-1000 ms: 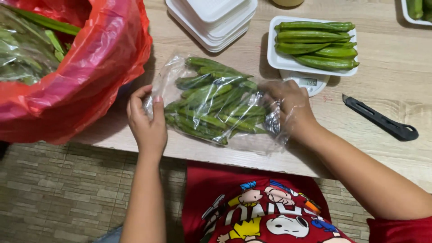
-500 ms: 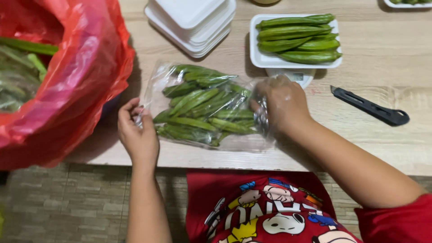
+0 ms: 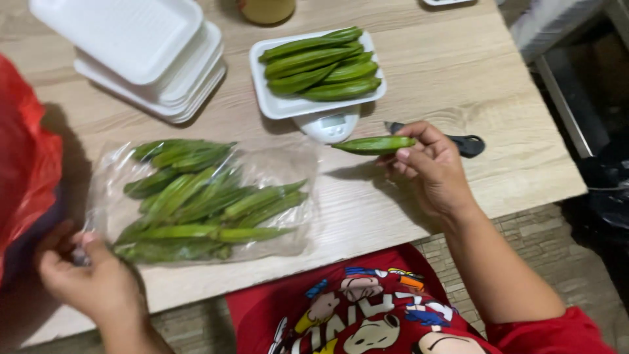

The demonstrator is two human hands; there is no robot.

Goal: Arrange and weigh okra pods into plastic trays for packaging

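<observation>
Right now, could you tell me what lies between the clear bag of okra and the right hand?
Only bare wooden table, seen from the head view, separates the bag from the right hand.

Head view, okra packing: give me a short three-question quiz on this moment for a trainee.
1. True or false: the right hand holds a single okra pod above the table.
2. What is the left hand gripping?
A) the black cutter
B) the end of the clear bag of okra
C) the stack of foam trays
3. What does the filled white tray of okra rest on?

Key
1. True.
2. B: it pinches the clear bag of okra at its left end; the black cutter and stack of foam trays lie untouched.
3. A small white scale.
</observation>
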